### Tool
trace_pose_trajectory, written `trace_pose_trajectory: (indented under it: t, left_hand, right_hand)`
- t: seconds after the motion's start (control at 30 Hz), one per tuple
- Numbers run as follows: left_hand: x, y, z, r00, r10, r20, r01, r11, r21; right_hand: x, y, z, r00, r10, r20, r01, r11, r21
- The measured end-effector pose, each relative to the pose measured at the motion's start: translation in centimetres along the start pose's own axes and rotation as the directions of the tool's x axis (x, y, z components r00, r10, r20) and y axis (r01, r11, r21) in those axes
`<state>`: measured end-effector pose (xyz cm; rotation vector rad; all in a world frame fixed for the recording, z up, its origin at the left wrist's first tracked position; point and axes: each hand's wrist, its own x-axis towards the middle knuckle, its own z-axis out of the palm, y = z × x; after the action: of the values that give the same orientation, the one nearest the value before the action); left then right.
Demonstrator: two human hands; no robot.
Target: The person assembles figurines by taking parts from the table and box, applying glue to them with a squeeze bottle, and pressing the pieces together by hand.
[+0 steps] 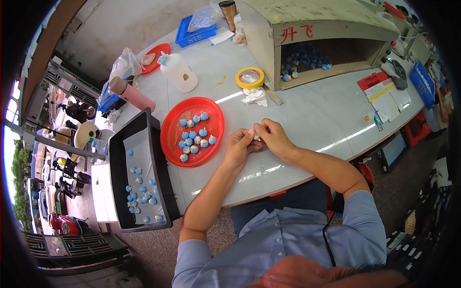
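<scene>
My left hand (239,148) and my right hand (275,138) meet over the grey table. Both are closed, fingertips pinched around a small whitish piece (257,137); its exact kind is mostly hidden by the fingers. Just left of my hands sits a round red plate (211,149) with several small blue-and-white ball-shaped pieces (197,139) on it. Further left is a black tray (165,192), where more of these blue-and-white pieces (142,189) lie scattered.
An open-fronted wooden box (264,33) holds many blue pieces (307,57) at the back. Yellow tape (249,85), crumpled tissue (255,97), a white bottle (180,74), a pink flask (134,96) and a blue bin (184,36) stand beyond. Papers (384,103) lie far right.
</scene>
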<state>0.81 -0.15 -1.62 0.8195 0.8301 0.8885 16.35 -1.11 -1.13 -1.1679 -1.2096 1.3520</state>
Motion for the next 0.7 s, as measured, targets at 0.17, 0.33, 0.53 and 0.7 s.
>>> trace_pose_trajectory:
  t: [0.17,0.33,0.53,0.7]
  left_hand:
    - [0.0,0.3,-0.1,0.998,-0.056,0.039,0.058,0.997,-0.056]
    - [0.0,0.7,-0.7,0.993,-0.079,0.091,0.093,0.983,-0.159]
    - [0.1,0.8,0.1,0.998,0.054,-0.014,-0.055,0.986,-0.155]
    - [0.4,-0.1,-0.5,0.950,0.302,-0.083,-0.299,0.953,0.047]
  right_hand:
    - [-0.2,-0.2,-0.2,0.999,0.049,0.011,-0.050,0.993,0.105]
    - [-0.3,-0.9,-0.1,0.991,0.131,0.016,-0.131,0.967,0.219]
    - [-0.2,-0.5,-0.8,0.995,0.090,-0.041,-0.081,0.977,0.199]
    - [-1.0,-2.3,-0.1,0.999,0.051,0.014,-0.052,0.975,0.214]
